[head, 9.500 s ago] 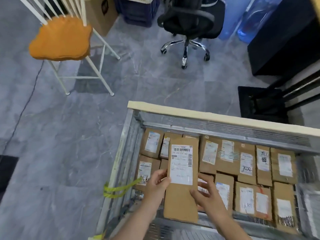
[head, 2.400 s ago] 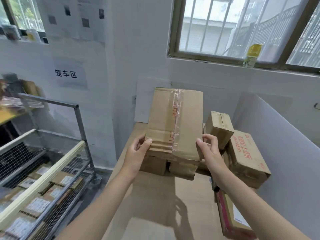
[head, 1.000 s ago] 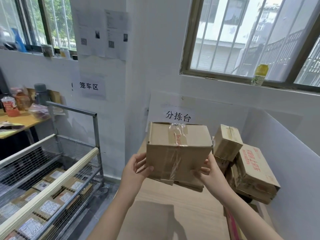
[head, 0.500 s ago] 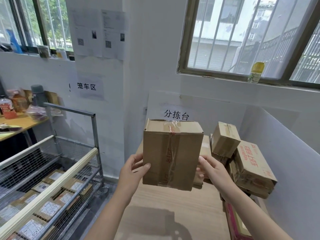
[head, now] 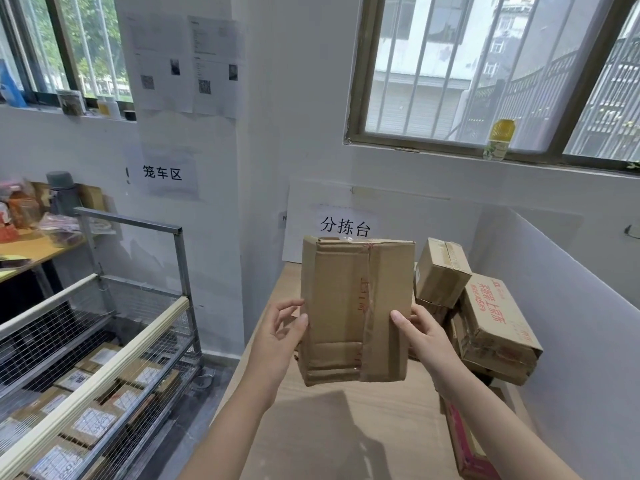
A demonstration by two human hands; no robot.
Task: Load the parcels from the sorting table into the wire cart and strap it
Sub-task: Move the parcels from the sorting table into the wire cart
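Forearms stretched forward. My left hand (head: 278, 336) grips cardboard box (head: 346, 299) at left edge, thumb in front; my right hand (head: 424, 332) grips right edge.

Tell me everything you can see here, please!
Sorting table: one, light wood, centre.
Taped cardboard box: one, brown, held upright above that table.
Small cardboard box: one, brown, tilted atop the pile, table's right.
Red-printed box: one, brown, table's right side.
Wire cart: one, grey with cream rails, left.
Labelled parcels: several, brown, white labels, inside the cart.
Wall signs: two, white, black characters, on the wall.
Bottle: one, yellow-topped, windowsill.
Left hand: one, grips the taped box's left edge.
Right hand: one, grips its right edge.
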